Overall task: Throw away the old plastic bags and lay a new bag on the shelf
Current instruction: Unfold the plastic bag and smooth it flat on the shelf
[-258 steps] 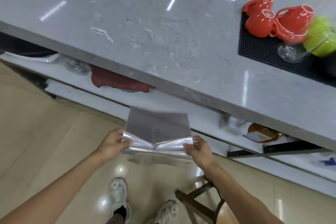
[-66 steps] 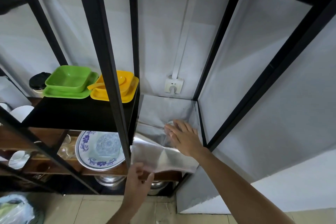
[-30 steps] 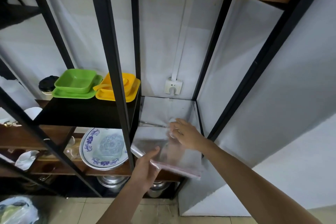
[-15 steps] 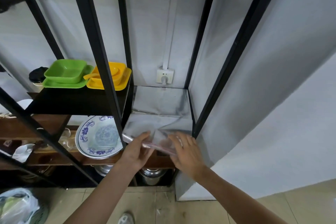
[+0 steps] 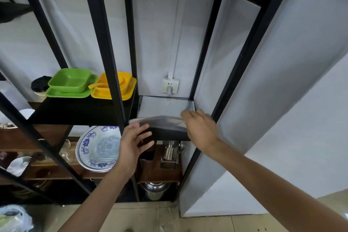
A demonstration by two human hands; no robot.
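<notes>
A clear new plastic bag (image 5: 162, 111) lies spread over the black shelf (image 5: 169, 134) in the narrow right bay of the rack, its front edge slightly raised. My left hand (image 5: 134, 138) is at the shelf's front left corner, fingers spread, thumb close to the bag's front left corner. My right hand (image 5: 200, 127) lies palm down on the bag's right front part, fingers flat and apart. Neither hand is closed around the bag.
Black metal uprights (image 5: 105, 47) frame the bay. Green dishes (image 5: 70, 83) and yellow dishes (image 5: 114, 88) sit on the left shelf. A blue-and-white plate (image 5: 98, 149) and steel pots (image 5: 156, 190) are below. A wall socket (image 5: 170, 86) is behind. A filled plastic bag (image 5: 13, 218) lies on the floor.
The bag's front flap, held up by both hands half a second ago, now lies down on the shelf. My right hand moved onto its right side; my left hand let go.
</notes>
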